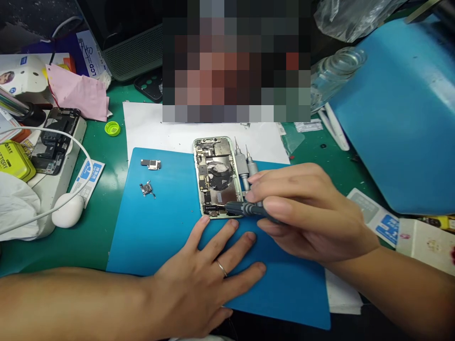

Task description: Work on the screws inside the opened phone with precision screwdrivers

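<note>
An opened smartphone (219,177) lies on a blue mat (159,213), its boards and inner parts showing. My right hand (313,213) pinches a dark brush-like tool (243,208), whose wide grey-black end is over the lower edge of the phone; the exact contact is hidden. Flat on the mat, my left hand (213,265) has its fingers spread, with the fingertips at the phone's bottom edge. Two grey precision screwdrivers (241,163) lie along the phone's right side, partly behind my right hand. Left of the phone are a small metal-and-black part (152,164) and several tiny screws (146,188) in a cluster.
White paper (152,123) lies behind the mat on the green table (99,189). At left are a power strip (53,203) bearing another opened phone (57,137), a white charger cable (80,147) and a green cap (112,128). A glass jar (334,71) stands at right.
</note>
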Demonstrator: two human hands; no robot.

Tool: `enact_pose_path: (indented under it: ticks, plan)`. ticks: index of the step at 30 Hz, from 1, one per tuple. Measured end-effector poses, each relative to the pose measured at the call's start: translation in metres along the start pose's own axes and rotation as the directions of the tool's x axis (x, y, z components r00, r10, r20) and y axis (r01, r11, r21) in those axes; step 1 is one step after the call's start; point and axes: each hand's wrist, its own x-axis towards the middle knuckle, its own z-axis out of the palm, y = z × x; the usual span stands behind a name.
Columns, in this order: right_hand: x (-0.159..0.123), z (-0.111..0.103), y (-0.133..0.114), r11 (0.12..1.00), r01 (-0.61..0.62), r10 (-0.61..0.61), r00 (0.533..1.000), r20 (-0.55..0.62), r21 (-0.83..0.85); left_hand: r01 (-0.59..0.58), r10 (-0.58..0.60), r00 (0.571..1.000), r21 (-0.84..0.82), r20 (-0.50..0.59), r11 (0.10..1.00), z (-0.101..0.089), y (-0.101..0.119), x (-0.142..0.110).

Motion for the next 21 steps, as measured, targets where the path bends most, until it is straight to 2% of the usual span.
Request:
enact_pose_path:
  ticks: [3,6,21]
  plan:
    - [0.005,0.003,0.002,0.989,0.144,-0.143,0.989,-0.037,0.039,-0.001,0.001,1.0,-0.001,0.001,1.0,0.0,0.0,0.0]
    - [0.01,0.002,0.0,0.983,0.165,-0.167,0.986,0.019,0.079,-0.001,0.001,1.0,-0.001,-0.003,1.0,0.001,0.0,0.001]
    - [0.018,0.002,-0.005,0.986,0.126,-0.132,0.99,0.046,0.108,-0.003,0.003,1.0,-0.002,0.009,1.0,-0.001,0.001,0.001]
